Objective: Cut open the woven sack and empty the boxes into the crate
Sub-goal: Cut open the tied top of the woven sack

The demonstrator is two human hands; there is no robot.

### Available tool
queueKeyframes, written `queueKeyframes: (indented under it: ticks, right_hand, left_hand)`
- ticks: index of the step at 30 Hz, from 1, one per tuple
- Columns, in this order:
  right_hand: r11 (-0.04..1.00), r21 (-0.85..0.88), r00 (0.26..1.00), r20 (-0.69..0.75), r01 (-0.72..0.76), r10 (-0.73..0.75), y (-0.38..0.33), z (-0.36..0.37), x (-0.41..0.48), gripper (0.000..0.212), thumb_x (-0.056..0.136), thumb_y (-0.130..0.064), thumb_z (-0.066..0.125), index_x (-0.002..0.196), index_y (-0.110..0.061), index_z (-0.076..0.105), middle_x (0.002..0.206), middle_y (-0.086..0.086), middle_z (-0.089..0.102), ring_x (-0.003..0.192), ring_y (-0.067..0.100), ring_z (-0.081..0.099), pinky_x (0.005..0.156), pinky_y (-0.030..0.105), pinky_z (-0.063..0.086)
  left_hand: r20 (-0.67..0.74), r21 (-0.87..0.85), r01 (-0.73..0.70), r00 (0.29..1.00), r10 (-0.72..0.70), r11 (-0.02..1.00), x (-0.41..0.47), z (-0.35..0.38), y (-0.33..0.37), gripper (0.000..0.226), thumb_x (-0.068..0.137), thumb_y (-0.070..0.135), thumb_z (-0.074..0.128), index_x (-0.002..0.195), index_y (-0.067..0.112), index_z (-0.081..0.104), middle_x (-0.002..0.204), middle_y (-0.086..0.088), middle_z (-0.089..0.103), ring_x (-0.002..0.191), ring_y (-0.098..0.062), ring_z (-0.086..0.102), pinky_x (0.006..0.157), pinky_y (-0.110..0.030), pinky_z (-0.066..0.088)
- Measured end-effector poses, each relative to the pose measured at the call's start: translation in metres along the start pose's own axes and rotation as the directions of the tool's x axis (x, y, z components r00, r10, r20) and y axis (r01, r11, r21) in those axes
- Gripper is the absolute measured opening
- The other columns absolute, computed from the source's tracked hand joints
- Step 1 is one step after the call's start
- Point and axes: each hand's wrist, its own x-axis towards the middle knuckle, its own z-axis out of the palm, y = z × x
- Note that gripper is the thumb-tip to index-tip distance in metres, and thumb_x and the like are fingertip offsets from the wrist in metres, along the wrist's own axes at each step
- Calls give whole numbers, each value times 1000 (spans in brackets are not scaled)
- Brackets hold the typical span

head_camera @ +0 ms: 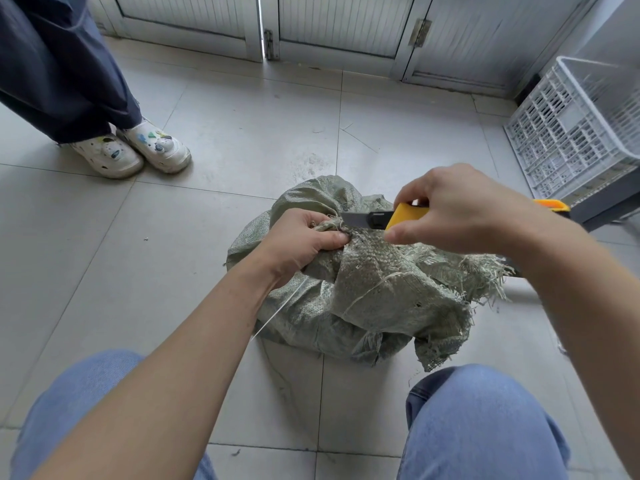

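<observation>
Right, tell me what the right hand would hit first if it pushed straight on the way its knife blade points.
Most likely the bunched neck of the woven sack, gripped by the left hand, whose fingers sit just beyond. The knife tip looks nearly there, though depth is unclear.

This looks like a bare storage or back-entrance room. The woven sack [367,299] lies on a floor [225,109] of large grey tiles, with a dusty patch [308,161] and stray fibres just beyond it. Farther beyond stand metal-framed doors [346,26] with ribbed panels and plain hinges [419,32]. Up right of the sack stands a white plastic lattice crate [554,133].
</observation>
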Motion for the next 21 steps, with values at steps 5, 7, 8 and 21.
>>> queueKeyframes:
  ticks: [5,7,8,21]
  right_hand:
    - [999,-22,998,49,-30,31,3,9,2,40,72,-52,72,100,-23,72,91,4,69,82,23,65,80,43,57]
    - [999,-15,998,50,-33,34,3,10,2,39,72,-52,72,100,-23,72,91,4,68,83,23,64,80,43,56]
    - [999,-15,998,47,-30,30,3,10,2,39,72,-52,72,99,-24,72,90,3,68,82,23,63,80,43,56]
    - [978,205,999,27,-39,34,5,23,8,28,74,-43,74,83,-18,72,71,-1,60,62,16,53,59,28,45]
  left_hand:
    - [-21,0,-8,1000,8,1000,0,-1,0,9,82,-3,66,80,6,66,62,-3,64,46,-9,63,44,-26,56]
    - [-20,-3,-3,1000,3,1000,0,-1,-1,12,82,-3,66,76,7,66,58,-1,65,45,-9,62,43,-26,56]
    - [-18,-3,-2,1000,2,1000,0,-1,-1,14,82,-3,66,74,8,66,56,0,65,45,-9,63,43,-26,56]
    - [-13,-8,-10,1000,10,1000,3,-4,-6,8,81,-1,67,87,4,67,66,-3,67,52,-10,65,48,-28,57]
